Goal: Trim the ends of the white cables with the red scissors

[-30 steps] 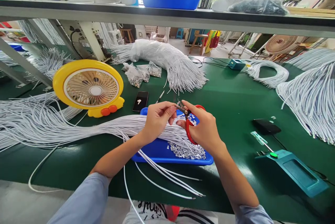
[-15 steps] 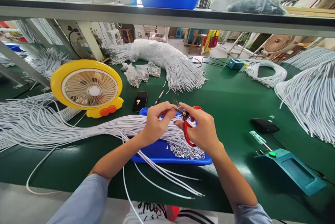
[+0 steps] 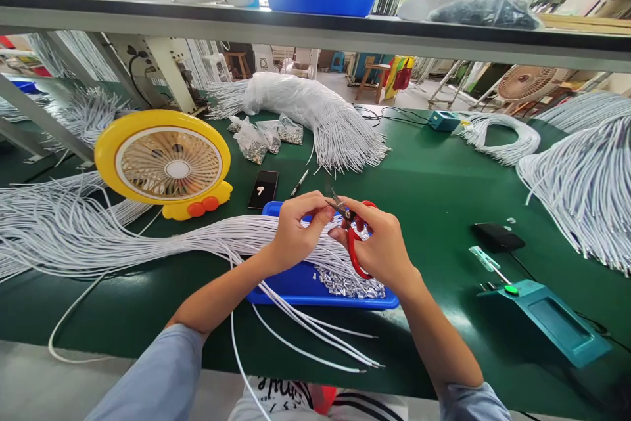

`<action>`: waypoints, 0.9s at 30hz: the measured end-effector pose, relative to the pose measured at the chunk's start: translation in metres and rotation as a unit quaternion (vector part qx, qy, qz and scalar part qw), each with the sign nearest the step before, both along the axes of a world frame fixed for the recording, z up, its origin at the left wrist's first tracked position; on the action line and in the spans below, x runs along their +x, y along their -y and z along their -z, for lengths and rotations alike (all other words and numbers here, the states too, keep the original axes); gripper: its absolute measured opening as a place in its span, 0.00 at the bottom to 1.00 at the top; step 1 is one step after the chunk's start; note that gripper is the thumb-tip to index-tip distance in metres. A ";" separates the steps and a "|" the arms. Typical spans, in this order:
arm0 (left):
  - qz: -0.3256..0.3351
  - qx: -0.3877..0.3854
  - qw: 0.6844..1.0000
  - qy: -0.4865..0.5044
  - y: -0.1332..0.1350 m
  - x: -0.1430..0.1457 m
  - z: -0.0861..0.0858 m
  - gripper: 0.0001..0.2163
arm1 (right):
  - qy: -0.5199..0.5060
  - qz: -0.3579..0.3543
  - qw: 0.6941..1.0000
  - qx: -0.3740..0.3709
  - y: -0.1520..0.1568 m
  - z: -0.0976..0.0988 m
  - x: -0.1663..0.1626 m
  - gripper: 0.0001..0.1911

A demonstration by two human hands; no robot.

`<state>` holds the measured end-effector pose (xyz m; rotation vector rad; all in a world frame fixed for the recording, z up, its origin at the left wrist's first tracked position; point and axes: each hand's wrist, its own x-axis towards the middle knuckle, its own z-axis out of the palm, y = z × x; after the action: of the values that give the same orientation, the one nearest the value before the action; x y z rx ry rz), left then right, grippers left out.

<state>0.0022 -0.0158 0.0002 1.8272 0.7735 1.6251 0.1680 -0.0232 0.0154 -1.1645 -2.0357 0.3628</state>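
My right hand [image 3: 387, 240] is closed around the red-handled scissors [image 3: 353, 250], with a finger and thumb in the loops. Their dark blades are parted and point up and left, right at the fingertips of my left hand [image 3: 298, 227]. Those fingers are pinched on the end of a white cable, mostly hidden by the hand. Below both hands lies a thick bundle of white cables [image 3: 211, 235], its ends over a blue tray [image 3: 290, 289]. Small shiny metal pieces [image 3: 349, 283] are heaped in the tray. A few loose cables [image 3: 315, 329] hang in front of it.
A yellow fan [image 3: 106, 152], a phone [image 3: 263, 189] and a pen [image 3: 300, 182] are at left and behind. Bagged parts [image 3: 251, 145] lie beside a wrapped cable bundle [image 3: 345, 132]. At right are a teal device [image 3: 547, 319] and more cables [image 3: 582, 178]. A shelf [image 3: 315, 30] crosses above.
The red scissor handles have shifted slightly beneath my right hand. Both hands otherwise keep nearly the same place and grip.
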 end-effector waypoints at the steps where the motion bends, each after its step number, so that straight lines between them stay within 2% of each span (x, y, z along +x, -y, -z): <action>1: -0.003 0.008 1.000 -0.004 0.000 0.000 0.000 0.10 | -0.002 -0.002 1.000 -0.003 0.000 0.000 0.000 0.24; 4: -0.001 0.029 1.000 0.001 0.003 0.001 -0.001 0.09 | -0.008 -0.001 1.000 -0.002 0.002 0.000 -0.003 0.23; 7: 0.010 0.018 1.000 0.021 0.003 0.002 0.000 0.09 | -0.020 0.004 1.000 -0.008 0.005 -0.001 -0.005 0.21; 13: 0.052 -0.082 0.991 0.097 -0.018 -0.002 0.000 0.13 | -0.003 0.046 0.996 -0.080 0.001 -0.005 0.015 0.19; 16: 0.079 -0.122 0.978 0.152 -0.022 -0.002 -0.003 0.14 | -0.092 0.046 0.992 -0.075 -0.007 -0.007 0.026 0.17; 21: 0.139 -0.121 0.977 0.111 -0.005 0.007 -0.004 0.08 | -0.270 0.024 0.962 0.002 -0.001 -0.004 0.015 0.14; 27: 0.152 -0.110 0.977 0.097 0.002 0.011 0.002 0.07 | -0.296 -0.010 0.955 0.020 0.011 -0.001 0.002 0.16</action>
<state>0.0135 -0.0178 -0.0019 1.5203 0.5338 1.4306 0.1699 -0.0339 0.0168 -0.8748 -1.5195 0.5975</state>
